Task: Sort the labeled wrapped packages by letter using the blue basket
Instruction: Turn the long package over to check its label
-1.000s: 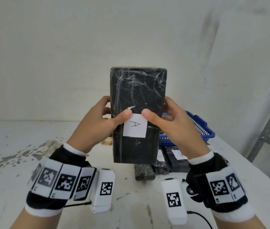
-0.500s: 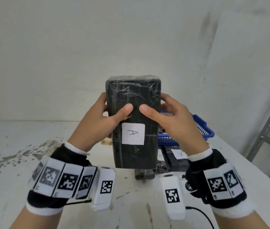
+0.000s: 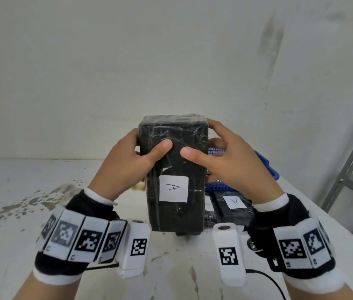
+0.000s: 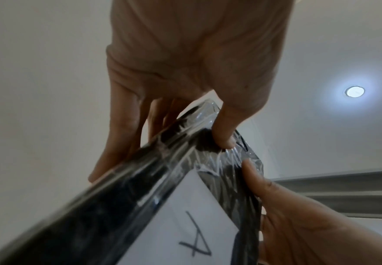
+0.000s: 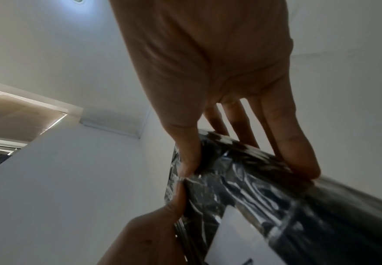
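Observation:
I hold a tall black plastic-wrapped package (image 3: 174,167) upright over the table, its white label marked A (image 3: 173,188) facing me. My left hand (image 3: 125,161) grips its left side, thumb on the front and fingers behind. My right hand (image 3: 225,161) grips its right side the same way. The left wrist view shows the package (image 4: 140,197) pinched between thumb and fingers, and the right wrist view shows the package (image 5: 265,193) held likewise. The blue basket (image 3: 264,167) stands behind my right hand, mostly hidden.
More black wrapped packages lie on the white table (image 3: 19,213) behind the held one; one (image 3: 234,204) bears an A label. A grey metal shelf frame (image 3: 348,169) stands at the right. A black cable (image 3: 266,280) runs near the front edge.
The package has come down from in front of the wall toward the table. Both hands have slid up it, so the thumbs now sit above the label.

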The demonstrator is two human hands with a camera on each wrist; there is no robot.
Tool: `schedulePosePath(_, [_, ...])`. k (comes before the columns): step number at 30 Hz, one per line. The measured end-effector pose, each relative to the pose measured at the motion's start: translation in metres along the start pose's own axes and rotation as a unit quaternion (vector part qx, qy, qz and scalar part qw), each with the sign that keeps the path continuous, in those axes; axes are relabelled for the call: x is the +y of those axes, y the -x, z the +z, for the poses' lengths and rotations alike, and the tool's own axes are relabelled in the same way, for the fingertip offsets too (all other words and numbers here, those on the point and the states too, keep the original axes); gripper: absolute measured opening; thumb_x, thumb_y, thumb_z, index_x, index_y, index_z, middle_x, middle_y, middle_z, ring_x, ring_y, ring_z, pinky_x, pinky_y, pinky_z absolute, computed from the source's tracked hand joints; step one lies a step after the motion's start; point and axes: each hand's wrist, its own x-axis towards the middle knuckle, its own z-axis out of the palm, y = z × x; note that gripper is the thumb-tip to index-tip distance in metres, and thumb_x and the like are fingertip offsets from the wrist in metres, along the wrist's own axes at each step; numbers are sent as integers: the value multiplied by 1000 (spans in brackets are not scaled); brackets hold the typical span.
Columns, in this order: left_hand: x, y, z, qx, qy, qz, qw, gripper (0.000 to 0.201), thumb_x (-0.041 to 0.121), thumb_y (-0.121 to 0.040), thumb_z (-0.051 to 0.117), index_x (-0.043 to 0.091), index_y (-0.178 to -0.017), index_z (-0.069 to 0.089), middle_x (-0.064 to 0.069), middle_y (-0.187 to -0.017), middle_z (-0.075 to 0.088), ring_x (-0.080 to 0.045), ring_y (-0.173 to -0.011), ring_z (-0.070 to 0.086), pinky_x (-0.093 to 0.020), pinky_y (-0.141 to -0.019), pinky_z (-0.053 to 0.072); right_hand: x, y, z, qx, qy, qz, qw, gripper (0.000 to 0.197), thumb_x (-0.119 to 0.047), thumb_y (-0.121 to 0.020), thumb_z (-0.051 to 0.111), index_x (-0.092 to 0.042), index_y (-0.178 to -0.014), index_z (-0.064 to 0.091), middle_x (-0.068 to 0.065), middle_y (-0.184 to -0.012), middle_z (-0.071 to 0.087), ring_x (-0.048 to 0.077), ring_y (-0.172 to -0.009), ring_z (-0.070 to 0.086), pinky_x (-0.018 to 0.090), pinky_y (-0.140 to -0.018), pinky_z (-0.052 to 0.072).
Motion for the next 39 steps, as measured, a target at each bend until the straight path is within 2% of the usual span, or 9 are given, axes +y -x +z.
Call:
schedulePosePath(3, [-1,0,2,8,6,2,1000,72,66,-61,59,26,-120,57,9,-110,66,-18,-95,68,-47,-82,58,-6,3,-2,-14,-2,19,1000,58,-51,-82,73,-45,-134,49,-8,-111,71,8,-83,75,36,-59,64])
schedulePosePath(9, [-11,-1,2,-1,6,17,1000,69,72,-70,66,28,-122,55,11,-114,66,-14,-103,65,-46,-89,55,-6,3,-3,-26,-44,24,998,51,-40,-84,75,-34,-128,51,-8,-118,64,12,-81,75,43,-59,64])
schedulePosePath(12, [-6,-3,3,-51,49,18,997,53,74,-80,49,37,-116,59,16,-108,70,-1,-99,66,-41,-93,53,-4,3,-2,-27,-52,11,998,64,-41,-82,76,-44,-139,45,-11,-121,62,10,-87,75,42,-59,64])
schedulePosePath(15, [-1,-2,3,-59,98,-1,993,42,56,-96,29,36,-106,64,21,-92,72,0,-87,68,-42,-89,53,-3,3,-1,-38,-108,20,993,66,-56,-75,69,-41,-138,52,-8,-125,64,15,-100,73,46,-62,63])
schedulePosePath(18, [-3,-2,3,-41,151,-17,987,33,40,-101,35,25,-105,64,18,-83,70,-7,-87,65,-48,-96,50,-3,3,0,-34,-124,14,992,48,-51,-85,67,-37,-130,59,-11,-126,65,14,-104,71,48,-65,63])
schedulePosePath(22, [-5,-2,5,-36,203,3,978,25,33,-97,47,18,-115,57,18,-85,71,1,-82,67,-31,-80,52,-3,2,4,-21,-125,4,992,33,-43,-92,65,-34,-123,63,-19,-120,67,4,-93,72,49,-71,64])
schedulePosePath(28, [-5,-5,7,-37,236,18,971,40,28,-98,48,27,-138,44,6,-117,66,-3,-92,69,-24,-75,55,-5,3,8,-2,-145,-16,989,24,-38,-91,69,-28,-112,65,-12,-111,71,10,-83,75,41,-62,62])
schedulePosePath(31, [-3,-3,8,-42,233,41,971,38,17,-99,45,34,-133,44,0,-109,65,-9,-84,69,-28,-68,56,-5,3,12,14,-153,-26,988,24,-38,-88,72,-29,-108,64,-9,-108,71,14,-86,75,33,-60,59])
schedulePosePath(39, [-3,0,15,-46,226,75,970,21,20,-92,59,26,-109,48,5,-98,63,-10,-82,67,-22,-61,52,-1,-2,22,78,-150,-45,985,2,-34,-93,68,-33,-91,67,-9,-93,72,20,-89,74,37,-65,62])
